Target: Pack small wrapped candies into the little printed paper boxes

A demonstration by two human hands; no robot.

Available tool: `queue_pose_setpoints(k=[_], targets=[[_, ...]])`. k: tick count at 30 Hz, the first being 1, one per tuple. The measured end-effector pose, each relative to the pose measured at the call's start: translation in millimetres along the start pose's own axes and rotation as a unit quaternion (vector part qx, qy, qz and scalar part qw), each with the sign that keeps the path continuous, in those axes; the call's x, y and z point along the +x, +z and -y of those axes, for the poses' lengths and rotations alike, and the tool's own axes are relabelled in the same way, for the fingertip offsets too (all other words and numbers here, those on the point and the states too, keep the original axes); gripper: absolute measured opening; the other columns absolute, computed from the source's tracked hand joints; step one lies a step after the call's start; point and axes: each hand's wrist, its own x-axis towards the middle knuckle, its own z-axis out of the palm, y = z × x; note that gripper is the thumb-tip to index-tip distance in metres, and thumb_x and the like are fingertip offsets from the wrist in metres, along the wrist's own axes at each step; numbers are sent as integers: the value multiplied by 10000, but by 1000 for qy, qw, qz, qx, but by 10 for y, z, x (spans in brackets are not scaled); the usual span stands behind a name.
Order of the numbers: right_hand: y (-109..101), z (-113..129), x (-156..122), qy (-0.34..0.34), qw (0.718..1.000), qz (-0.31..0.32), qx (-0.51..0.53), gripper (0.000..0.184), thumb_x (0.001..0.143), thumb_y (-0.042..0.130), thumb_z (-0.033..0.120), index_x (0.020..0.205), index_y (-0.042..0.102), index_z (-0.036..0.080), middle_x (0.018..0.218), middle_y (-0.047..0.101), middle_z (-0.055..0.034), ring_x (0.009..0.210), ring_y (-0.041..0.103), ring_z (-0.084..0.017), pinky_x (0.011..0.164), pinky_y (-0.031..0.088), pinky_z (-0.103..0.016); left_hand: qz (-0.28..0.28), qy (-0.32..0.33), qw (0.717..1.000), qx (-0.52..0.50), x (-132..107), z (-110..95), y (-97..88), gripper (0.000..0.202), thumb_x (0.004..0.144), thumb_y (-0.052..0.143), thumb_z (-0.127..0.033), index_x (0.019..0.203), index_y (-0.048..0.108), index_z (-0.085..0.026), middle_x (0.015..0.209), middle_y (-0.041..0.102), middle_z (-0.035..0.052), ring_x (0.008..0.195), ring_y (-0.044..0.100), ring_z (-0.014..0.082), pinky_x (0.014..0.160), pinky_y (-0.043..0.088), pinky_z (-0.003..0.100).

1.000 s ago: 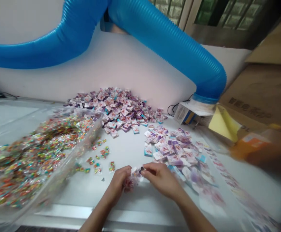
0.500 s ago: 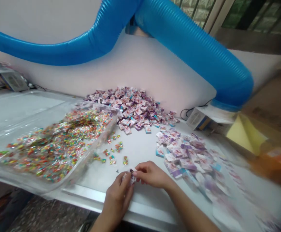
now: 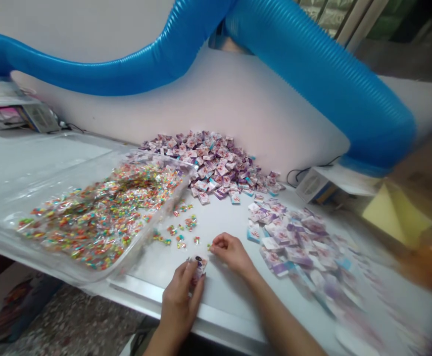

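Note:
My left hand is closed on a small printed box with dark oval spots, held just above the table near its front edge. Thumb and fingers of my right hand pinch a tiny green-yellow candy piece, a little beyond the box and apart from it. Between my hands and the tray lie several loose candies in clear wrappers, coloured red, green, yellow and blue. Many more wrapped candies fill the clear plastic-lined tray on the left.
A heap of small purple-and-white boxes rests against the wall. More boxes spread along the right, blurred toward the corner. A blue corrugated hose hangs above. Behind the right-hand boxes stand a box-like unit and a yellow sheet.
My right hand has drawn away from the small box, up and slightly right, and now pinches a candy piece. The left hand still holds the box. The view has shifted a little left.

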Motion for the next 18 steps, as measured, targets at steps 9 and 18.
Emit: queue_pose_setpoints(k=[9,18], targets=[[-225,263,-546,-164,981,-47,-94,118,859,558,203,921,657,188,852,666,-29,785,598,-158,726,441,-272,24,32,999,-9,30,-148,211,329,884,497,-205,1212,482,-174,1073,617,137,862,680,195,689,570,267],[-158,239,-669,-229,924,-10,-305,193,824,506,84,869,646,209,810,634,-36,771,554,-180,674,408,-268,46,-28,998,-15,-69,-163,355,426,877,483,-244,1272,368,-136,1064,632,160,904,676,233,718,581,354]])
